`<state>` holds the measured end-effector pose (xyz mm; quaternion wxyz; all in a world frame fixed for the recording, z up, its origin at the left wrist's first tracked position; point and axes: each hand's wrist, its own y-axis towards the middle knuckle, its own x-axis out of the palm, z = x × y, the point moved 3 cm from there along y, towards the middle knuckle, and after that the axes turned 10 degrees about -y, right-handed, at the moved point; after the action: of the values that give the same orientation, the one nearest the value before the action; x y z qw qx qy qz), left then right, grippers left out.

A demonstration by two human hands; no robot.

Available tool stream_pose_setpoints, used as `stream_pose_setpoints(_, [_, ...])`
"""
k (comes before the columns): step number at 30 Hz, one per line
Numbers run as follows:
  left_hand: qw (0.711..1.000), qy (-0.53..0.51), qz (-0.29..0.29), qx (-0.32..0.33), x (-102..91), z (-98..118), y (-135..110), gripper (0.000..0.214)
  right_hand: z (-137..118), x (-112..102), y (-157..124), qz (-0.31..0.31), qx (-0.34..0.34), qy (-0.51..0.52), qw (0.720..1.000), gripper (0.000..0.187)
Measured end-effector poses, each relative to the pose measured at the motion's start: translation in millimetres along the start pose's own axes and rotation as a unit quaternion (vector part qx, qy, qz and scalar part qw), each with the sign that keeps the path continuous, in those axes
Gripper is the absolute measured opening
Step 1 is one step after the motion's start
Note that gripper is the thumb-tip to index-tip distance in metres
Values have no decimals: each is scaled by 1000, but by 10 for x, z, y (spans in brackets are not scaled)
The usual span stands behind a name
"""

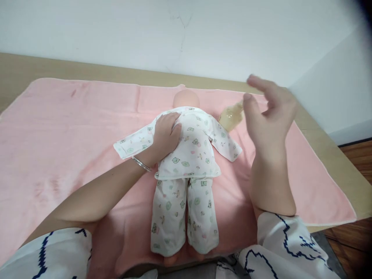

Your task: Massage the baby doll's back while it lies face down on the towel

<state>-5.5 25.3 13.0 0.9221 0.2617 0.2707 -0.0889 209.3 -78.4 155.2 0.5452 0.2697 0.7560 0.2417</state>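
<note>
A baby doll (186, 99) lies stretched out on a pink blanket, its feet toward me and no face showing. It wears a white printed pajama top (193, 151) and matching pajama pants (170, 217). My left hand (167, 133) rests flat on the upper part of the top, thumb apart from the fingers. Raised above the blanket to the right of the doll, my right hand (271, 112) is slightly blurred, its thumb and curved fingers apart with nothing between them. A yellowish see-through object (231, 116), perhaps a bottle, lies beyond the doll's sleeve, partly hidden.
The pink blanket (72, 135) covers most of the wooden table (322, 155), whose edge runs along the right. Behind it rises a white wall (116, 35). Dark wooden flooring (354, 248) shows at the lower right.
</note>
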Motion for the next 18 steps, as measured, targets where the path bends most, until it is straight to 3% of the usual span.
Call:
stream_pose_setpoints(2, [1000, 2, 0, -1, -2, 5, 3, 44, 265, -1, 94, -28, 45, -2, 999, 43])
stream_pose_setpoints(5, [1000, 0, 0, 1, -7, 9, 6, 44, 638, 202, 180, -79, 105, 19, 991, 48])
stream_pose_setpoints(7, [1000, -4, 0, 4, -12, 9, 7, 44, 753, 348, 197, -120, 121, 45, 984, 50])
stream_pose_setpoints(9, [1000, -5, 1, 7, -16, 3, 8, 43, 721, 411, 187, -156, 110, 39, 981, 40])
stream_pose_setpoints(12, [1000, -5, 1, 5, -16, -12, 7, 43, 504, 337, 141, -187, 81, -13, 979, 20])
stream_pose_setpoints(18, [1000, -5, 3, 1, -12, -16, 4, 43, 235, 104, 51, -236, 41, -47, 970, 23])
